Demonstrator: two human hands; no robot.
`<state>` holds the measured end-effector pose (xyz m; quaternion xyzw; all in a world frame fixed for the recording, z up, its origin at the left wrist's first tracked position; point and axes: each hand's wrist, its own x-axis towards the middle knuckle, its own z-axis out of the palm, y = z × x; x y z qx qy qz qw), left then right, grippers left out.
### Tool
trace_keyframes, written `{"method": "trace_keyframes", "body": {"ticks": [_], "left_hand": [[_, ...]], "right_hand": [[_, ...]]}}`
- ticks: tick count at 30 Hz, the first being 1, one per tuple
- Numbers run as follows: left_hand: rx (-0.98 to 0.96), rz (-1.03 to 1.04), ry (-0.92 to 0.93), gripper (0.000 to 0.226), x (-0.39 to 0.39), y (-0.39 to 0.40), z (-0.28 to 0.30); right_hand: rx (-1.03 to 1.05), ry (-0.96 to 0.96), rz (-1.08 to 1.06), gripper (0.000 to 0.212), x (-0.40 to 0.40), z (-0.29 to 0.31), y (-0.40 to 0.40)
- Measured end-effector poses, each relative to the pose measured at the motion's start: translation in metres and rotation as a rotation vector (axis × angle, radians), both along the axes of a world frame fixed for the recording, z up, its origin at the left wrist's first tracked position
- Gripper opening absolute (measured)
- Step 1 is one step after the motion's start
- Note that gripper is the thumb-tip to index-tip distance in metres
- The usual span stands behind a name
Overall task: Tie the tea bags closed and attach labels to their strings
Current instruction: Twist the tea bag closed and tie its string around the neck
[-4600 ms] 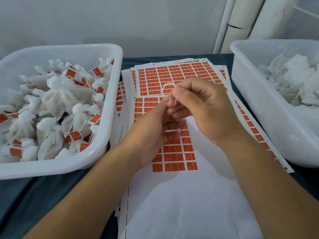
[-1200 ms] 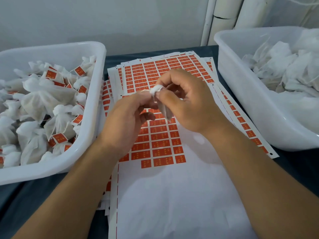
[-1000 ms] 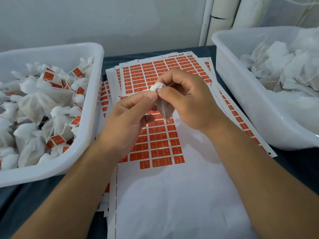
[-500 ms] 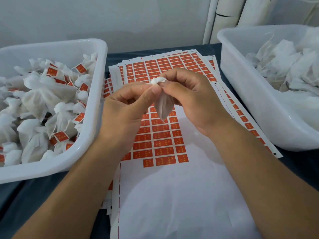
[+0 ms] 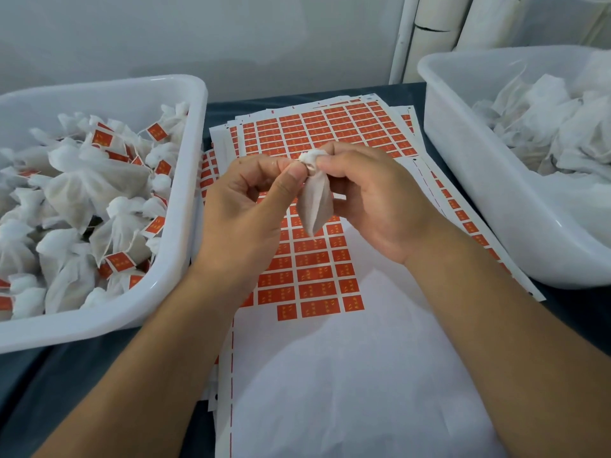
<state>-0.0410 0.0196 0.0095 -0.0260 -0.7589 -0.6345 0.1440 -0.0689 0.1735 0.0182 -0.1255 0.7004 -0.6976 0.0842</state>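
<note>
Tea bag (image 5: 315, 203) pinched between both hands

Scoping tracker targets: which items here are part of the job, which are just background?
Job: tea bag pinched at its neck by left hand and right hand; label sheets; left tub; right tub.
Background: white pipes; wall.

A single head-worn camera looks forward and down, close over the table (image 5: 582, 312).

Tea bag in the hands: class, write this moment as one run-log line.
left hand: pinches neck | right hand: pinches neck | tea bag: hanging above label sheet, unlabelled
</note>
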Motion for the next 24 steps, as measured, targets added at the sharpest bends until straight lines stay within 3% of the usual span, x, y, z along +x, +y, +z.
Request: {"method": "trace_keyframes", "body": {"ticks": [3,6,11,16,20,24], "left_hand": [[0.008,-0.021,0.004,0.025,0.002,0.001,0.001],[-0.010,0.011,0.039,0.022,0.001,0.003,0.000],[-0.187,0.166,0.204,0.003,-0.002,0.003,-0.006],[-0.298,0.249,0.363,0.027,-0.002,0.002,-0.007],[-0.400,0.238,0.453,0.016,-0.004,-0.002,-0.012],[-0.517,0.232,0.472,0.022,-0.006,-0.003,-0.016]], "right_hand": [[-0.223,-0.150,0.048,0.019,0.003,0.000,0.000],[-0.319,-0.218,0.092,0.019,0.004,0.000,0.002],[-0.263,-0.216,0.105,0.019,0.001,0.000,0.003],[-0.189,-0.217,0.060,0.019,-0.001,-0.002,-0.001],[-0.171,-0.242,0.016,0.026,-0.001,-0.002,-0.002],[-0.163,-0.256,-0.014,0.027,-0.001,-0.001,-0.001]]}}
